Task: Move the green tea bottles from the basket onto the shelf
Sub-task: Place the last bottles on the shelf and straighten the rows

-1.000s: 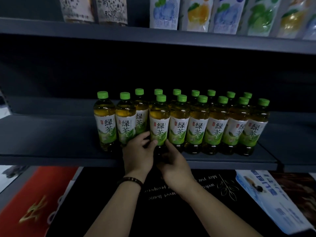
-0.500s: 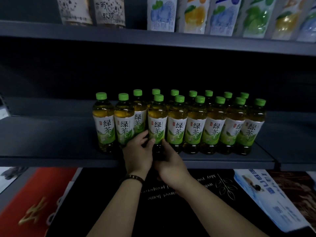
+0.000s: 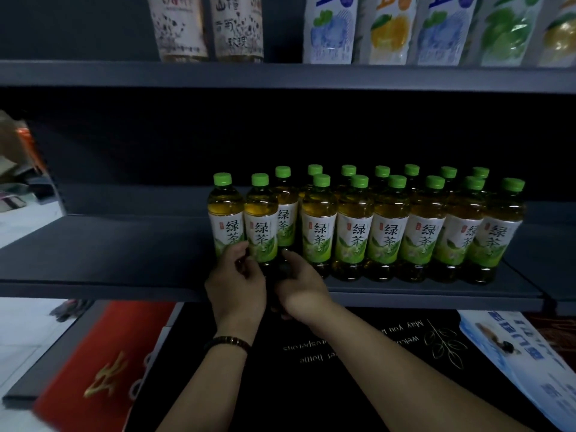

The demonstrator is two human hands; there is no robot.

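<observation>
At the front of the dark grey metal shelf (image 3: 124, 260), left hand (image 3: 235, 285) and right hand (image 3: 300, 291) clasp a green-capped plastic tea bottle (image 3: 261, 226), likely aligning it.

Upper-shelf bottles (image 3: 330, 29) cropped at top, back-row bottles (image 3: 348, 170) mostly hidden — caps only

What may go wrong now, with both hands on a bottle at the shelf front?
1. The left hand and right hand grip the second green tea bottle from the left low, near the shelf edge; it might tip forward and fall.
2. The neighbouring bottles stand close; a nudge may topple them.
</observation>
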